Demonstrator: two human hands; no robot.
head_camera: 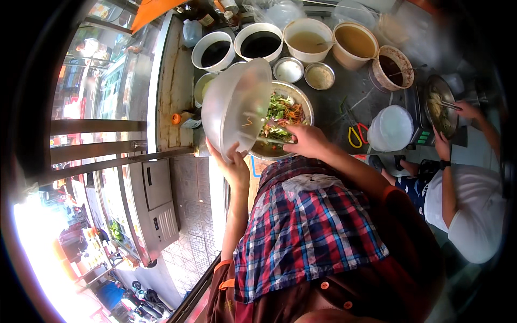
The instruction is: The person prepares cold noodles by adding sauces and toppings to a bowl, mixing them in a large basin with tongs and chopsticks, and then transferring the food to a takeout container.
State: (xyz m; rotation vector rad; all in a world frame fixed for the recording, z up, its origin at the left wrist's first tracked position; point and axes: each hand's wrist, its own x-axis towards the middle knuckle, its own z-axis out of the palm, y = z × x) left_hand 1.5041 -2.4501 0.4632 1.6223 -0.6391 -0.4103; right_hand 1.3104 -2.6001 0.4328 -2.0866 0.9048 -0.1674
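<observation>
My left hand point(234, 167) grips the lower rim of a large translucent plastic bowl point(226, 109), tilted on its side with its mouth towards a metal bowl point(307, 105). A few orange shreds cling to the plastic bowl's inside. In the metal bowl lies a mix of green leaves and shredded vegetables point(282, 111). My right hand point(305, 139) holds a metal utensil over that mix, at the bowl's near right side; its tip lies among the vegetables and its exact kind is hard to tell. The tilted bowl hides the metal bowl's left part.
Tubs of dark liquid point(258, 42) and of brown liquid point(355, 40) line the back. Small metal bowls point(320, 76) stand before them. Scissors with red and yellow handles point(356, 135) lie right, beside a stack of white lids or containers point(390, 128). Far right, a co-worker point(464, 202) handles a metal bowl point(440, 105).
</observation>
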